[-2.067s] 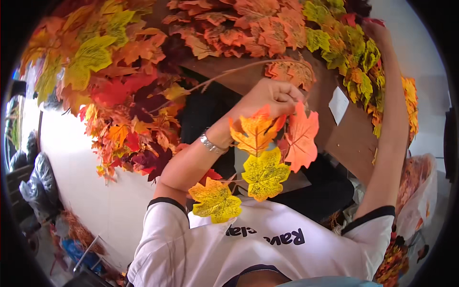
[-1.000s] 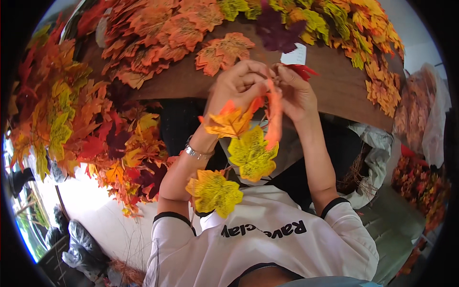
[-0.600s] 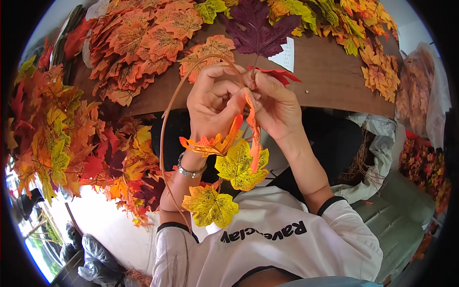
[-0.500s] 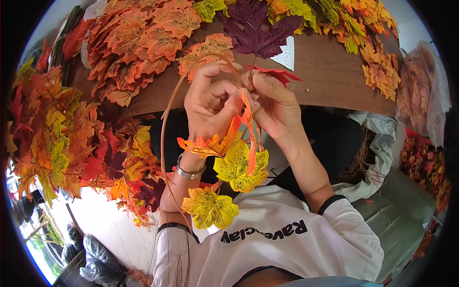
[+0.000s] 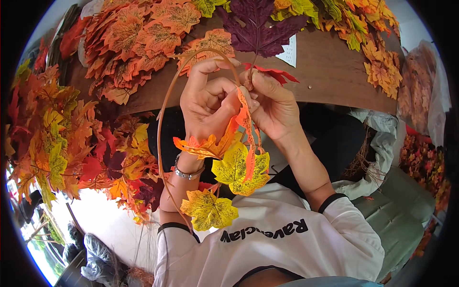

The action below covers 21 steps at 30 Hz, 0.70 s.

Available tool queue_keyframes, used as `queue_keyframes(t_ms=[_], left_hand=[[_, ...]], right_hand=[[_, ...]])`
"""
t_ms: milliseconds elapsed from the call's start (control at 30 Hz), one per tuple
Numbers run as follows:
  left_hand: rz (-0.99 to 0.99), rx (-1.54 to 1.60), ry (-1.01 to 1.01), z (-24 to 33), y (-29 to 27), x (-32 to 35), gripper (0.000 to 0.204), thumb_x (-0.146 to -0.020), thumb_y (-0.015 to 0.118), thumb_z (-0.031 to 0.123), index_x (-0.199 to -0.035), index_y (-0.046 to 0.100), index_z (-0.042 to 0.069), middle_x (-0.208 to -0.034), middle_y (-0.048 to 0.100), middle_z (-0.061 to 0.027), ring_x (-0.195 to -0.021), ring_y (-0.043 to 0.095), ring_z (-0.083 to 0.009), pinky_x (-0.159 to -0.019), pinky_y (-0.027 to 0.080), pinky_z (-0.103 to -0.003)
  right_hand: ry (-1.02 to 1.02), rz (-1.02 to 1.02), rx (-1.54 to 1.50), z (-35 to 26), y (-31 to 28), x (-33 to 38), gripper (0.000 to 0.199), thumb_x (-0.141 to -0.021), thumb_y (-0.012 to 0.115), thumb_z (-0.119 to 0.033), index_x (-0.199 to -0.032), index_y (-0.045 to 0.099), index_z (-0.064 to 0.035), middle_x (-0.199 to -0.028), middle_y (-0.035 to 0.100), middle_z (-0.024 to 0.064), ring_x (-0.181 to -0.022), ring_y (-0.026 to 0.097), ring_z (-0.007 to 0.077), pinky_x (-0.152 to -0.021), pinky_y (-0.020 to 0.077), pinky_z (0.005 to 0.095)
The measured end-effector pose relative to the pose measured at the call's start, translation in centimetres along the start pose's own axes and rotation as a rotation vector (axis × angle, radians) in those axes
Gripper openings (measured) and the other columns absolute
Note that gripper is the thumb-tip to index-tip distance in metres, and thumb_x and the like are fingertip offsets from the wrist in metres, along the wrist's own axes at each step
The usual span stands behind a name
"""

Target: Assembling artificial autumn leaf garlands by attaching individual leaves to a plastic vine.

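Both my hands meet over the table's near edge, working on a brown vine stem that loops round my left hand. With fingers curled, my left hand pinches the leafy garland where the stem passes. My right hand is closed, thumb and fingers pressed at the base of a dark purple artificial maple leaf, which points away from me. A red leaf shows behind the right thumb. From the garland hang an orange leaf and yellow leaves below my hands.
On the brown table lie a heap of orange leaves and yellow-orange leaves. A mass of mixed autumn leaves hangs at the left. A plastic sack with brown stems stands right of my lap. White paper lies under the purple leaf.
The purple leaf looks slightly larger and shifted a little in view. Both hands keep nearly the same pinch, with the hanging leaves barely swaying.
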State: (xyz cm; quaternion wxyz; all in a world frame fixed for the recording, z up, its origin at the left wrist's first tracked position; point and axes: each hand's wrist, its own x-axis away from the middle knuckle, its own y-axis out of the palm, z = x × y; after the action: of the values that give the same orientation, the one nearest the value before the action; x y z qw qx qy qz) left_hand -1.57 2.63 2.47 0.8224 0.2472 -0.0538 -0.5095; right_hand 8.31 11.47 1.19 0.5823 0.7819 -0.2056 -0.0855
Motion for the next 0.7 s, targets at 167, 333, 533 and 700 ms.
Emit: queue_keyframes(t_ms=[167, 333, 533, 700], left_hand=[[0.004, 0.015, -0.002, -0.1, 0.1, -0.1, 0.034, -0.078, 0.046, -0.008, -0.11, 0.036, -0.002, -0.074, 0.058, -0.0105, -0.069, 0.06, -0.0141, -0.065, 0.049, -0.023], [0.018, 0.022, 0.007, 0.2, 0.7, -0.2, 0.033, -0.079, 0.047, -0.008, -0.109, 0.037, -0.002, -0.072, 0.058, -0.0091, -0.067, 0.059, -0.0121, -0.063, 0.047, -0.021], [0.018, -0.083, -0.009, -0.1, 0.2, 0.0, 0.032, -0.079, 0.047, -0.007, -0.109, 0.037, -0.002, -0.074, 0.058, -0.0089, -0.065, 0.057, -0.0108, -0.061, 0.045, -0.02], [-0.04, 0.022, -0.021, -0.2, -0.2, -0.1, 0.033, -0.079, 0.047, -0.007, -0.11, 0.037, -0.002, -0.079, 0.056, -0.01, -0.068, 0.057, -0.0121, -0.062, 0.046, -0.022]], right_hand=[[0.027, 0.051, -0.133, 0.3, -0.8, -0.1, 0.019, -0.08, 0.058, -0.012, -0.09, 0.058, 0.0044, -0.079, 0.056, 0.0072, -0.067, 0.049, 0.0124, -0.06, 0.04, 0.0237], [0.001, 0.027, -0.109, 0.3, -0.9, 0.1, 0.018, -0.08, 0.058, -0.011, -0.09, 0.058, 0.0042, -0.078, 0.057, 0.008, -0.067, 0.051, 0.013, -0.061, 0.0411, 0.0238], [-0.047, 0.002, 0.015, 0.3, -0.6, 0.1, 0.016, -0.081, 0.058, -0.01, -0.09, 0.058, 0.0037, -0.075, 0.057, 0.0081, -0.065, 0.051, 0.0139, -0.061, 0.0414, 0.0241], [-0.159, -0.029, 0.191, 0.5, -0.4, 0.1, 0.015, -0.08, 0.057, -0.007, -0.089, 0.057, 0.0044, -0.073, 0.056, 0.0082, -0.062, 0.051, 0.0133, -0.059, 0.0406, 0.0237]])
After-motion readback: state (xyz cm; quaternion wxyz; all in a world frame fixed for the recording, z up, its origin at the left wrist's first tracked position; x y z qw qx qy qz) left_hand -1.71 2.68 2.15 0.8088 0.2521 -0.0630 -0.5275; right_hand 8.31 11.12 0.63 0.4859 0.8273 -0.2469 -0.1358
